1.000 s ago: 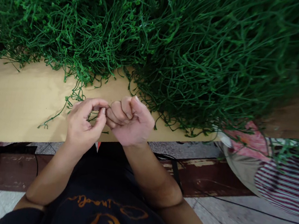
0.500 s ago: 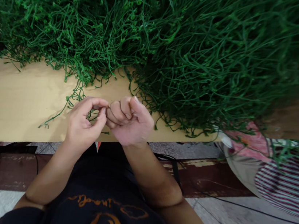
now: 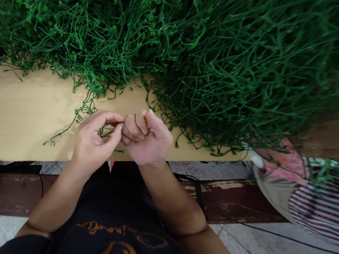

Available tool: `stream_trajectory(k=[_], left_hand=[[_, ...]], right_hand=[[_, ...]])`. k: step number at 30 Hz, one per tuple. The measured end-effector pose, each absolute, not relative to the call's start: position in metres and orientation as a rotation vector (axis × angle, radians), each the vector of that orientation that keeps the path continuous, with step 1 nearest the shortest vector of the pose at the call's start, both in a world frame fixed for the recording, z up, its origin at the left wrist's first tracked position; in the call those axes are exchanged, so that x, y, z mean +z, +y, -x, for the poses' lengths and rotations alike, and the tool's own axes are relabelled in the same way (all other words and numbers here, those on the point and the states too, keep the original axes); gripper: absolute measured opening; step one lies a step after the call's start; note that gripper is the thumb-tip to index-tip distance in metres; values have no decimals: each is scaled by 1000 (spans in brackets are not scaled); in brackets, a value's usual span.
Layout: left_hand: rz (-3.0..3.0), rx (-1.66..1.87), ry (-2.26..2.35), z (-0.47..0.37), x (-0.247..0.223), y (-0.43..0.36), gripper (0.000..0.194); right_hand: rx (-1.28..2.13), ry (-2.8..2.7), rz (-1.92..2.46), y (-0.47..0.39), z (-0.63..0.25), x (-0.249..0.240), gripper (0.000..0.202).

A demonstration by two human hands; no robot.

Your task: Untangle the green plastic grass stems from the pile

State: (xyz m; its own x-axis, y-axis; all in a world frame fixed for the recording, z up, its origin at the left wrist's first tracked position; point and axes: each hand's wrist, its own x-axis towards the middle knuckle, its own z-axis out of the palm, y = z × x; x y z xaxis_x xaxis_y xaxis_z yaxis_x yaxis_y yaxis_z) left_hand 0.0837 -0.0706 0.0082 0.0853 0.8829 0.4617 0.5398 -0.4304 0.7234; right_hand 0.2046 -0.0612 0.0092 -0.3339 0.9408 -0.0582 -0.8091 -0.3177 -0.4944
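Note:
My left hand [image 3: 95,140] is closed in a pinch, thumb against forefinger. Green plastic sprig [image 3: 106,128] shows through the loop of those fingers, and a short green end pokes out below them. Against the left fingertips rests my right hand [image 3: 149,139], its fingers curled in and its thumb lying over them. What the right fingers enclose is hidden. Both hands are just above the cardboard-coloured tabletop [image 3: 27,112], near its front edge. Left of my left hand, a loose branching stem [image 3: 64,130] trails from the big pile of artificial greenery [image 3: 156,38].
The greenery pile spans the far side of the table and hangs close to my hands. At right are a pink cloth [image 3: 286,161] and striped fabric [image 3: 328,204]. A dark red wooden bench [image 3: 234,204] and black cables [image 3: 268,230] lie below the table edge.
Both hands have barely moved; the right hand and its thumb have shifted very slightly left. The pinch at the fingertips stays the same.

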Motion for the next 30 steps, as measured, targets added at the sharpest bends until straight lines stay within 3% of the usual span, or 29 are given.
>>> stream_trajectory(k=[30], left_hand=[[-1882, 1332, 1308, -81, 6, -72, 12]], right_hand=[[1902, -442, 339, -60, -206, 6, 54]])
